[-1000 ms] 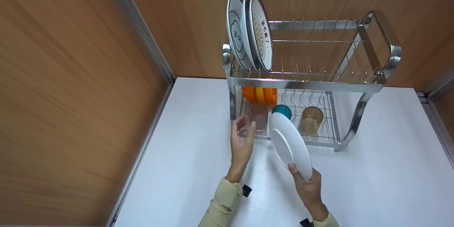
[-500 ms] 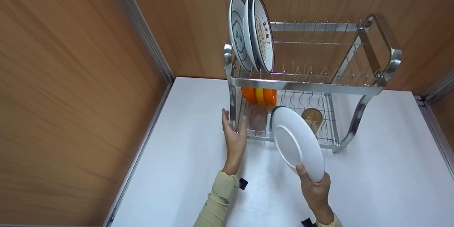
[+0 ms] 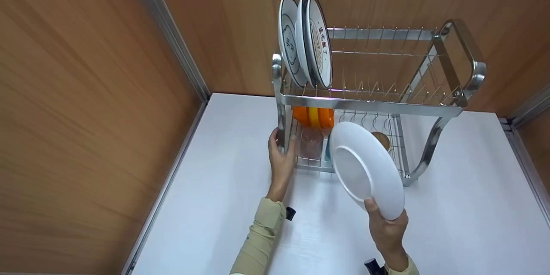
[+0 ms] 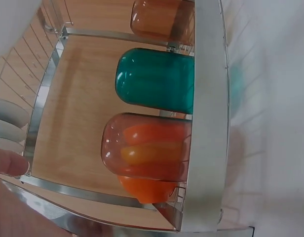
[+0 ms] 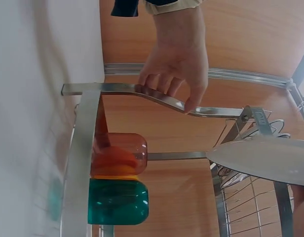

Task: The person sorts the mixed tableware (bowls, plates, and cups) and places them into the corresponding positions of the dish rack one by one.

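My left hand (image 3: 281, 167) grips the left front leg of a two-tier metal dish rack (image 3: 369, 105). In the right wrist view, that left hand (image 5: 179, 64) has its fingers hooked over the leg with the thumb on the other side. My right hand (image 3: 389, 232) pinches the lower rim of a white plate (image 3: 365, 167), thumb on its underside. The plate is tilted in front of the rack, overlapping the lower tier in the head view. At the right wrist view's edge, only part of the plate (image 5: 270, 158) and the hand shows.
Several patterned plates (image 3: 320, 43) stand upright at the upper tier's left end. Below are orange and yellow dishes (image 3: 313, 116), a pink cup (image 4: 142, 163), a teal cup (image 4: 154, 81) and a brown cup (image 4: 162, 19). Wooden panels (image 3: 107, 116) border the white table (image 3: 206, 206).
My left hand has moved left from in front of the pink cup and closed on the rack's leg. The plate in my right hand has shifted rightward and turned its underside more into view.
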Tool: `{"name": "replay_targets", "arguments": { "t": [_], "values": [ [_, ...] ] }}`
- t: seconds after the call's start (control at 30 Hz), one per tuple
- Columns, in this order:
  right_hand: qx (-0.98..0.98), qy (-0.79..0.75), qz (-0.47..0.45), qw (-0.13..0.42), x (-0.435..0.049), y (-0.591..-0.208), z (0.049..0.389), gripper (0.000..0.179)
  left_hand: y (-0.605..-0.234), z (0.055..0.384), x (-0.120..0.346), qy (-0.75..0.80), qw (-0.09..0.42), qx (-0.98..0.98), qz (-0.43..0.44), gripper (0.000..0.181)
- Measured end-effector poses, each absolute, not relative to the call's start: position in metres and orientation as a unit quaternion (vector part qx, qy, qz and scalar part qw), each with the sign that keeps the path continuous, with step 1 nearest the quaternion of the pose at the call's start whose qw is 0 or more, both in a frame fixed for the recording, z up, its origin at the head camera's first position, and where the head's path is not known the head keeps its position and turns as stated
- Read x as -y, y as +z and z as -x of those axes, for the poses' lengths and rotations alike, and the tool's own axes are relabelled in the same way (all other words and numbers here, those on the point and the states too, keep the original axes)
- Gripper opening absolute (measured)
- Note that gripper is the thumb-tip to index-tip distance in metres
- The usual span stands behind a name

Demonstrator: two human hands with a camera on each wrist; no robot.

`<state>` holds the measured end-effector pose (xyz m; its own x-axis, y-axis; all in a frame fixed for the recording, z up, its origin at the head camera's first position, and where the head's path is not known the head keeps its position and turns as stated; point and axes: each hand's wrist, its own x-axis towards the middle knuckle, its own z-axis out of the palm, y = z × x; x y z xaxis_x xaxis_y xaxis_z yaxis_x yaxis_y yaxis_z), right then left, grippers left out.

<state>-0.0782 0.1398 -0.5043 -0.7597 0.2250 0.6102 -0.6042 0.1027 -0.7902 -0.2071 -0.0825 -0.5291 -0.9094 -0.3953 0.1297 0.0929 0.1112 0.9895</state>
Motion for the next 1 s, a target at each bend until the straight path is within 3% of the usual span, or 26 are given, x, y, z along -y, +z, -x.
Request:
{"name": "replay_targets", "arguments": {
  "t": [0.53,1.0],
  "values": [
    [0.535,0.721,-0.2,0.392,-0.137,-0.47,0.097,0.045,-0.535,0.239,0.094,-0.664,0.167,0.719,-0.121,0.022],
    [0.474,0.754,-0.184,0.416,-0.122,-0.436,0.125,0.059,-0.546,0.261,0.094,-0.612,0.23,0.744,-0.137,0.046]
  ]
}}
